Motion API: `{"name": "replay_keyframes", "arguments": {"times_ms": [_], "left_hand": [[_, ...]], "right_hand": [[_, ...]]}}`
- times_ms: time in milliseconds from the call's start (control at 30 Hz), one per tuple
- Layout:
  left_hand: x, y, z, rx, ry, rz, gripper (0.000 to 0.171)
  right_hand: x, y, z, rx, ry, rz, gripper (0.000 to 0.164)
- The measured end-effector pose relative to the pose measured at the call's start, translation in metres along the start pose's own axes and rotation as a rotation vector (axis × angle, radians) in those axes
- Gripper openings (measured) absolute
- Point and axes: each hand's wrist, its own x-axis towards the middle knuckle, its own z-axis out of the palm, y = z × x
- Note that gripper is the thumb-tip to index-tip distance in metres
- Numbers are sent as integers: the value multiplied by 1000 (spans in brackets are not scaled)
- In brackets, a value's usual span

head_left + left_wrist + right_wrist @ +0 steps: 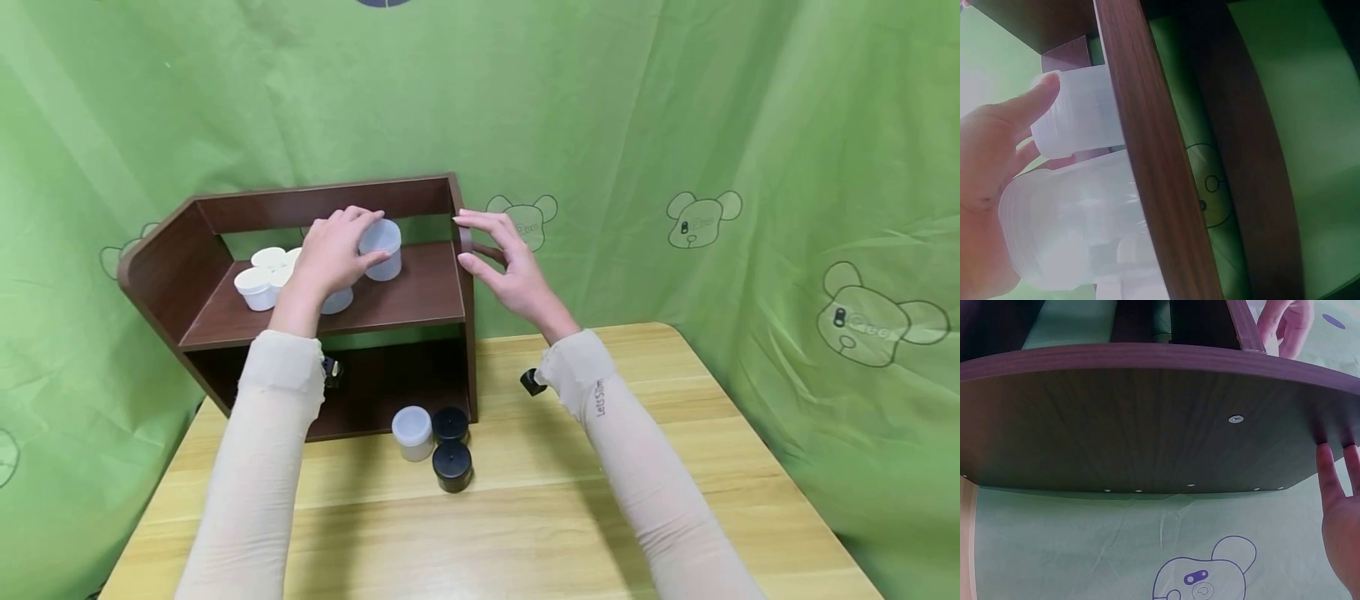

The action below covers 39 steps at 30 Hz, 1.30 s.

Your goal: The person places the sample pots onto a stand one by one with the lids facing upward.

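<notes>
Nearest, two black jars (452, 465) and a frosted jar (412, 429) are standing on the table (525, 533) before the shelf unit (427, 293). Farther off, the right hand (513, 267), fingers spread and holding nothing, is seemingly touching the unit's side panel (1147, 425), while the left hand (337, 250) is gripping a translucent tub (388, 242) between thumb and fingers on the upper shelf, apparently settling it there, the next move calling for a clean release without nudging the neighbouring tub (339, 302).

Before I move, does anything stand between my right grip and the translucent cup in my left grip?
Yes: the brown right-hand side panel. Your right grip is by its outer face, while the translucent cup, in your left grip, is on the inner side.
</notes>
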Motion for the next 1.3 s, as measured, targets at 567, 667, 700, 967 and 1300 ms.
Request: {"name": "replay_keyframes", "arguments": {"times_ms": [567, 667, 700, 967, 1300], "left_hand": [[2, 1, -4, 29, -66, -38, 65], [2, 1, -4, 27, -77, -42, 65], [2, 1, -4, 27, -79, -44, 65], [2, 1, -4, 41, -101, -49, 64], [3, 0, -4, 46, -103, -52, 65]], "right_hand": [[1, 1, -1, -1, -8, -10, 47], [0, 1, -1, -2, -6, -9, 47], [0, 1, -1, -2, -5, -8, 47], [0, 1, 0, 2, -4, -8, 48], [0, 1, 1, 6, -3, -6, 47]]}}
